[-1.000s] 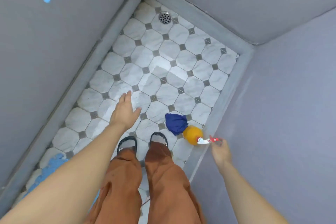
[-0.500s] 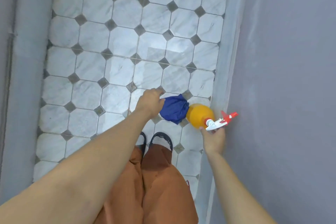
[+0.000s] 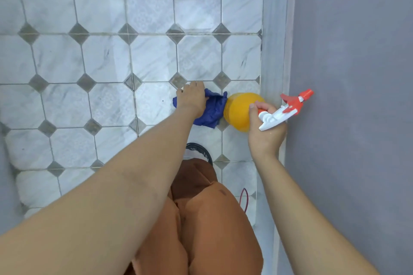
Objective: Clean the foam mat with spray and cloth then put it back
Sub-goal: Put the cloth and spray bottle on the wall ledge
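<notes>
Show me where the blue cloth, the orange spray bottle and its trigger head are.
blue cloth [image 3: 212,110]: head view, bunched folds right of the left hand.
orange spray bottle [image 3: 238,109]: head view, round body.
trigger head [image 3: 288,108]: head view, red-and-white sprayer top.

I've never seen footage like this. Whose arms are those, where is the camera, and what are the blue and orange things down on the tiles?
There is no machine here: a person wears a camera on the head, looking down past their own legs at a tiled floor. The left hand rests on a crumpled blue cloth lying on the tiles. The right hand grips the neck of an orange spray bottle, just below its white and red trigger head. A grey wall stands on the right. No foam mat is in view.
</notes>
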Demonstrator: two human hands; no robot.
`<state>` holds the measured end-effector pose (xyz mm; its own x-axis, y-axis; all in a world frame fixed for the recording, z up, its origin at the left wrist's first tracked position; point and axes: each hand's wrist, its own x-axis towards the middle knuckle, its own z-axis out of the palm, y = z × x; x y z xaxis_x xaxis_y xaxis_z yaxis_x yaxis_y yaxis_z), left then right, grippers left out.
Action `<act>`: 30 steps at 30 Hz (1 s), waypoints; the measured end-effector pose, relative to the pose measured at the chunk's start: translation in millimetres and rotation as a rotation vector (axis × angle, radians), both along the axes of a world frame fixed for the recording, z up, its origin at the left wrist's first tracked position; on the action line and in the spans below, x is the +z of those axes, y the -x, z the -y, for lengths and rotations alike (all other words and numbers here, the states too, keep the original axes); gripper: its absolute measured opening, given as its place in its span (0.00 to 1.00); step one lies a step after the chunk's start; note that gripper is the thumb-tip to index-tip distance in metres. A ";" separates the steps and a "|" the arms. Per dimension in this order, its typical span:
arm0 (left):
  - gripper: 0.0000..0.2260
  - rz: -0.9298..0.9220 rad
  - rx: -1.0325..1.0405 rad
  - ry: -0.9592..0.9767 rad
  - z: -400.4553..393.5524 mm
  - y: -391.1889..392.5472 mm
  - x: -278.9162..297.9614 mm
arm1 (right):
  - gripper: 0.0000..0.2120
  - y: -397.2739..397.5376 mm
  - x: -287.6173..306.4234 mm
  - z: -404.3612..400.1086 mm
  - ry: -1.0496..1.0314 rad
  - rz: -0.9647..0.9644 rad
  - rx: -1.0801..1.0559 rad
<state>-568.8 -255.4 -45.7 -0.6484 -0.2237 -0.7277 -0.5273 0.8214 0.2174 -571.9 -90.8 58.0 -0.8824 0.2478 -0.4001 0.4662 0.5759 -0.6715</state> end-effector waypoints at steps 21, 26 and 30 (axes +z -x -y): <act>0.18 -0.515 0.563 -0.279 284.9 62.7 662.8 | 0.05 169.2 599.8 179.5 0.153 -0.098 0.380; 0.12 -0.722 0.467 -0.086 386.6 122.7 810.9 | 0.09 242.4 718.1 262.3 0.221 -0.261 0.456; 0.10 -0.825 0.457 -0.070 438.0 178.7 879.2 | 0.10 309.1 775.6 325.7 0.339 -0.347 0.408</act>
<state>-747.5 -693.4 833.5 -0.8249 -0.5564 -0.0996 -0.4526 0.5446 0.7061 -881.0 -416.5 833.6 -0.9714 -0.2264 -0.0712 -0.0235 0.3904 -0.9204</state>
